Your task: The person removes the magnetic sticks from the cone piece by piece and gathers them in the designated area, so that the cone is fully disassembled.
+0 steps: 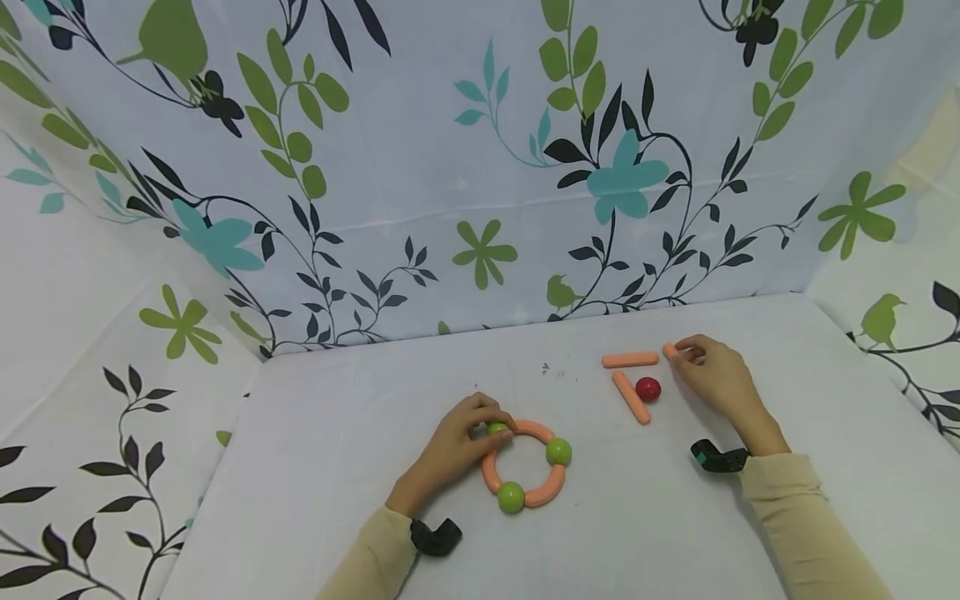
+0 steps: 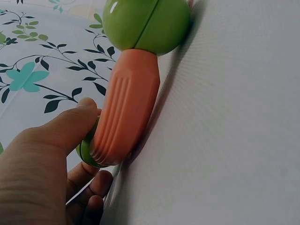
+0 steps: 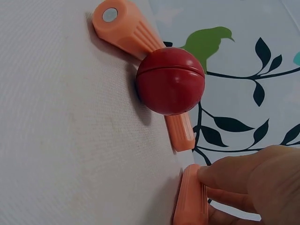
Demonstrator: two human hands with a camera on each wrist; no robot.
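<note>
My left hand [image 1: 457, 442] pinches a green ball [image 1: 497, 428] on the far left of a ring. The ring joins curved orange pieces [image 1: 552, 486] with green balls, two more of them uncovered: one on the right [image 1: 559, 451], one at the front [image 1: 512, 497]. Toward the back right, my right hand [image 1: 716, 379] pinches an orange stick [image 3: 191, 199] between thumb and fingers, which partly hide it. Left of that hand lies a red ball [image 1: 648, 389], close beside a slanted straight orange stick [image 1: 632, 397]. Another orange stick [image 1: 630, 360] lies crosswise behind them.
Everything lies on a white-covered table [image 1: 360, 417]. Behind it hangs a leaf-patterned cloth [image 1: 420, 183], with similar cloth at both sides. Dark wrist cameras sit at the left cuff [image 1: 437, 538] and right cuff [image 1: 718, 457].
</note>
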